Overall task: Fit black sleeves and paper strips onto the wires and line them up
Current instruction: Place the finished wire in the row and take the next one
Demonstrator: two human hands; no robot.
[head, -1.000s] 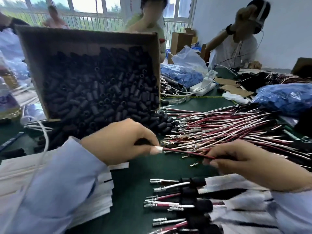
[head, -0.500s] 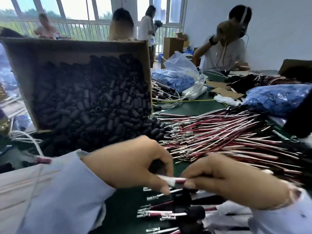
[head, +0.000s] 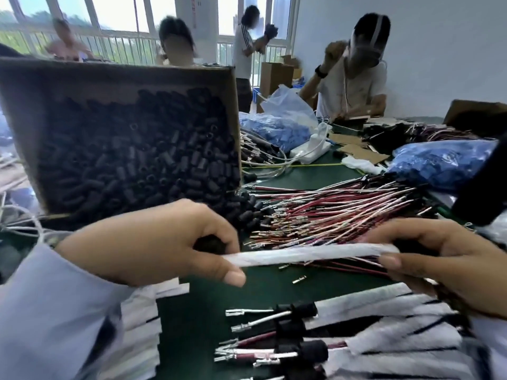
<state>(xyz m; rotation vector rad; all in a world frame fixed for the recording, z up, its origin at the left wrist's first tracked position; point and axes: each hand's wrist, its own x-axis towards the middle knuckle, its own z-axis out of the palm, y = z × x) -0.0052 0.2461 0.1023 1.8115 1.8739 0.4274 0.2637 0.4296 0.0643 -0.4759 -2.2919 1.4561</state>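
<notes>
A white paper strip [head: 307, 255] stretches level between my hands above the green table. My left hand [head: 153, 242] pinches its left end and also holds a black sleeve [head: 210, 244] in the curl of the fingers. My right hand [head: 439, 259] grips the strip's right end, where the wire inside it is hidden. Below, finished wires [head: 315, 344] with black sleeves and paper strips lie side by side, their metal terminals pointing left. A pile of red and white wires [head: 343, 212] lies behind the strip.
A tilted cardboard box [head: 118, 80] full of black sleeves stands at the left, some spilling onto the table. A stack of white paper strips [head: 140, 333] lies at lower left. Blue bags [head: 441, 163] sit at the right and back. Other people work across the table.
My hands, close together half a second ago, have drawn apart, and the white paper strip now shows at full length between them. The view has tilted slightly.
</notes>
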